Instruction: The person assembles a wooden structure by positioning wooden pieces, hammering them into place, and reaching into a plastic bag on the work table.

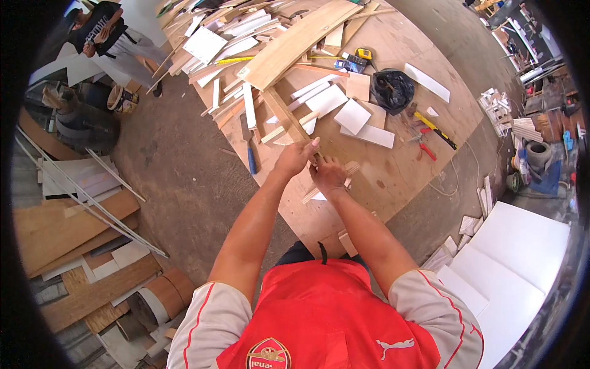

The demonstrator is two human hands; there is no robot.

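Note:
My left hand [297,157] is closed around the near end of a narrow wooden strip [285,115], its thumb on top. The strip runs away from me over the workbench [375,175], and its far end meets a wide wooden board [301,43]. Close beside it, my right hand [330,174] has its fingers curled at the strip's near end; what they grip, if anything, is hidden. Short wood pieces [352,169] lie by the right hand. Left of my hands, a blue-handled tool [251,160] rests at the bench edge.
White panels [367,135], a black plastic bag [393,90], a yellow tape measure [364,54], red-handled pliers [425,147] and a yellow-and-black-handled hammer [437,130] lie on the bench. Scrap wood [206,44] is heaped at the far left. A person [101,34] stands beyond it.

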